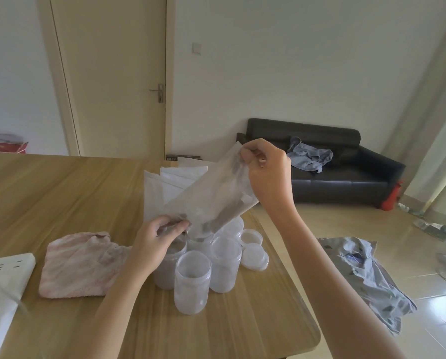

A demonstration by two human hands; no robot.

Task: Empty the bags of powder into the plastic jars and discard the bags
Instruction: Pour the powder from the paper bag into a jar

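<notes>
While tilted above the jars (198,265), bag (214,195): right hand (266,172) pinching its 1 o'clock corner, left hand (159,237) pinching its 7 o'clock end.

Both forearms are bare, no sleeves in view; the right hand (267,174) wears a thin ring

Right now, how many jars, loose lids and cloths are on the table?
Open plastic jars, those I can make out: 5 (nearest one)
Loose lids: 2 (front lid)
Pink cloth: 1
Total: 8
More jars may hide behind the bag.
</notes>
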